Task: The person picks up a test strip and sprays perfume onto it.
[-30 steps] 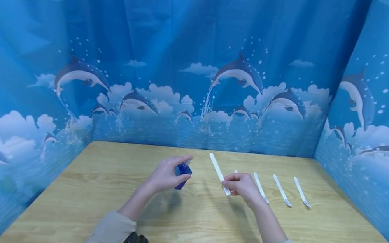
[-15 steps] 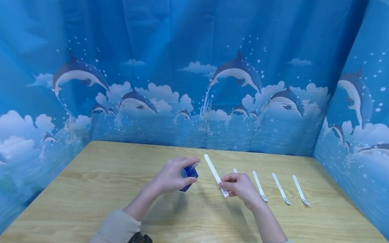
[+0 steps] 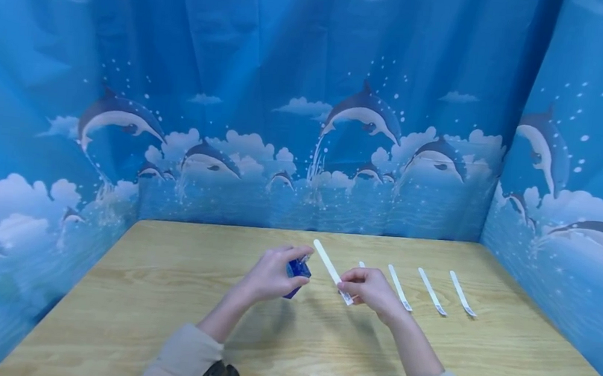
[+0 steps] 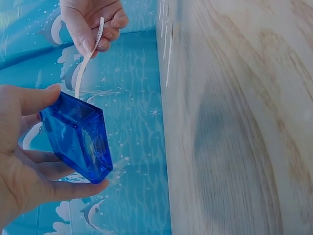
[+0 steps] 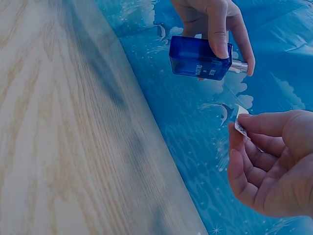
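My left hand (image 3: 271, 273) grips a blue glass perfume bottle (image 3: 299, 268) above the table. In the right wrist view, its index finger lies on the silver spray nozzle (image 5: 238, 66), and pale lettering runs along the bottle's side. Between thumb and fingers, my right hand (image 3: 370, 288) pinches a white paper test strip (image 3: 327, 262) near its printed lower end. The strip slants up and to the left, its far tip just right of the nozzle in the head view. A small gap separates bottle and strip there.
Several similar white strips (image 3: 432, 291) lie in a slanted row on the wooden table (image 3: 171, 296), right of centre; the leftmost is partly hidden by my right hand. Behind and beside the table hangs a blue dolphin-print curtain (image 3: 246, 195).
My left hand has carried the perfume bottle rightward, closer to the strip. The right hand keeps its pinch, with the strip shifted slightly left. The strips on the table have stayed put.
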Available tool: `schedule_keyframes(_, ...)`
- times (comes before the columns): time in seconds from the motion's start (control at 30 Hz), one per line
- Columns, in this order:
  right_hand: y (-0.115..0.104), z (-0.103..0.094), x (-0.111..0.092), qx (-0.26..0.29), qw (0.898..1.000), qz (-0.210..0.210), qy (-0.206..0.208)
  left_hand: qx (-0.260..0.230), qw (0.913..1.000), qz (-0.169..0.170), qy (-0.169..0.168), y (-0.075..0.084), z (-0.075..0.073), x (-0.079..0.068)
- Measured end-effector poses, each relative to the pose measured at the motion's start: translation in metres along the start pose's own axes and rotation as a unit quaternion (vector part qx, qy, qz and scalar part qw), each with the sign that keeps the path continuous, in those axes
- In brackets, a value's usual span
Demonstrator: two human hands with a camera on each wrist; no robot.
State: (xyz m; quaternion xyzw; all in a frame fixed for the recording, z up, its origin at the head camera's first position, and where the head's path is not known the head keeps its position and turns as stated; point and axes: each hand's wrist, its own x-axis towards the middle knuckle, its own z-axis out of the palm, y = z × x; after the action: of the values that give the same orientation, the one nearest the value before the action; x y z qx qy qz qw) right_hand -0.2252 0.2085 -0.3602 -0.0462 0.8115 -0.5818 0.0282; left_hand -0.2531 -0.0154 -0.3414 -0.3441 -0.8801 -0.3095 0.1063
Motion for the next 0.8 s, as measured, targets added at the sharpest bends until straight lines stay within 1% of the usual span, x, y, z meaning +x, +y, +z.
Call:
schedule_keyframes(0.2, 0.0, 0.001, 0.0, -0.012, 1.0, -0.004, 0.001, 0.004, 1.0, 0.0, -0.001, 0.001, 0.0, 0.0)
schedule_keyframes(0.43, 0.002, -0.001, 0.0, -0.016, 1.0, -0.011, 0.004, 0.009, 0.9998, 0.004, 0.018, -0.003, -0.004, 0.001)
schedule_keyframes(0.67, 0.005, -0.003, -0.001, -0.016, 1.0, -0.005, 0.012, -0.01, 0.9994, -0.022, 0.023, -0.009, -0.011, 0.001)
schedule_keyframes(0.8, 0.005, -0.004, -0.002, -0.016, 1.0, -0.007, 0.01, -0.008, 0.9993, -0.024, 0.028, -0.011, -0.013, 0.002)
